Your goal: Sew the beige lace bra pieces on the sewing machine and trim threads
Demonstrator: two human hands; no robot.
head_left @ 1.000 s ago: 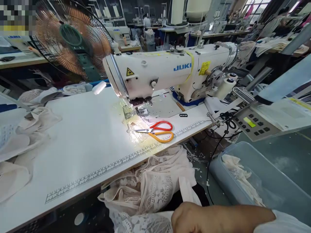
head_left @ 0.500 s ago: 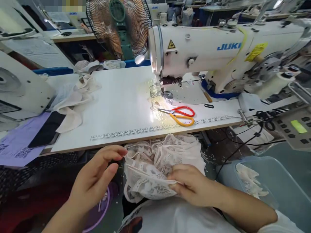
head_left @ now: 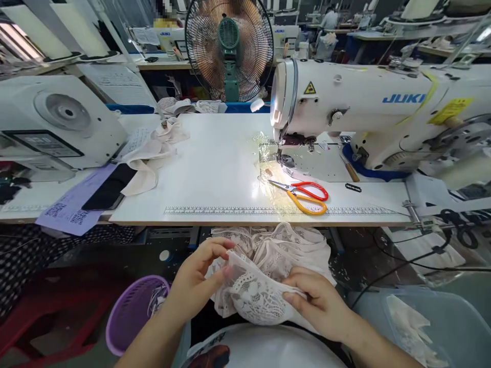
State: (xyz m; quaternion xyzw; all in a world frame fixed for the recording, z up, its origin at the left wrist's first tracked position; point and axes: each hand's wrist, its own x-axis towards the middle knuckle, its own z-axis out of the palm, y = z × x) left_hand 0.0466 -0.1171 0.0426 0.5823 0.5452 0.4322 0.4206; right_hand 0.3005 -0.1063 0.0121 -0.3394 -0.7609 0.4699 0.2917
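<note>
A pale lace garment piece (head_left: 258, 299) is held over my lap, below the table's front edge. My left hand (head_left: 199, 278) pinches its left edge between thumb and fingers. My right hand (head_left: 320, 301) grips its right edge. More lace fabric (head_left: 282, 245) is bunched behind it, under the white sewing table (head_left: 215, 163). A white JUKI sewing machine (head_left: 368, 110) stands on the table at the right. Red-and-orange-handled scissors (head_left: 305, 195) lie by its needle.
A purple basket (head_left: 132, 312) sits on the floor at my left, a clear bin (head_left: 433, 319) with cloth scraps at my right. Cream fabric pieces (head_left: 153, 153), a black phone (head_left: 109, 186) and a lilac paper (head_left: 72, 212) lie at the table's left. A fan (head_left: 229, 48) stands behind.
My view swung left and settled square to the table. My left hand came in and closed on the lace piece; both hands now hold it, lifted slightly.
</note>
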